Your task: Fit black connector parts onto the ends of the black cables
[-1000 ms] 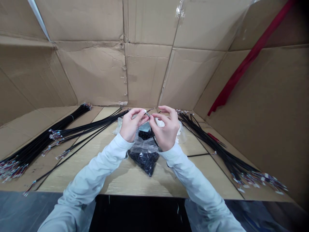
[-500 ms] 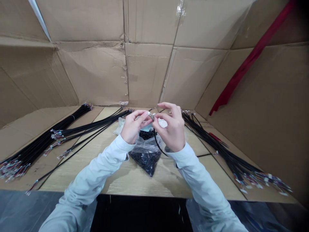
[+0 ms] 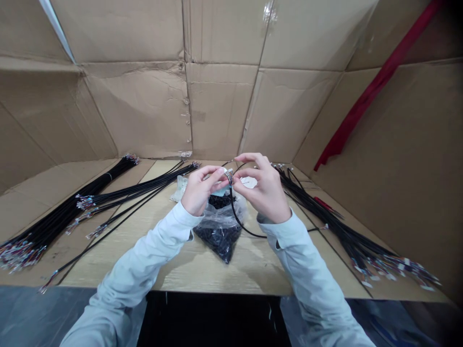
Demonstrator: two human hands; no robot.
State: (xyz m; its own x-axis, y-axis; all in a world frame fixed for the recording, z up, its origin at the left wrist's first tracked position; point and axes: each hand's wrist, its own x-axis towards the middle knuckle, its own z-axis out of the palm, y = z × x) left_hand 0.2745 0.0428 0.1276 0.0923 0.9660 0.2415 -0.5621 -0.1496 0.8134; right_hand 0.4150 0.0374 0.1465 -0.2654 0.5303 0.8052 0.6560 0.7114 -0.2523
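A black cable (image 3: 235, 217) hangs in a curve from my fingertips and runs right, passing behind my right wrist. Its upper end splits into short thin wires with small light-coloured tips (image 3: 229, 174). My left hand (image 3: 200, 190) is closed, pinching this end between thumb and fingers. Close beside it, my right hand (image 3: 265, 188) has thumb and index finger pinched together at the wires, another finger raised; what lies in that pinch is too small to make out. Below the hands lies a clear plastic bag (image 3: 219, 236) of small black parts.
Bundled black cables (image 3: 72, 207) lie at the left, near a looser group of cables (image 3: 141, 185). More cables (image 3: 325, 221) fan out at the right, beside a red-handled tool (image 3: 325, 206). Cardboard walls (image 3: 224, 111) enclose the back and sides; a red strip (image 3: 372, 91) hangs at right.
My right hand has shifted slightly right, opening a small gap from the left fingers. The wires at the cable end show more clearly spread. My left hand stays almost in place.
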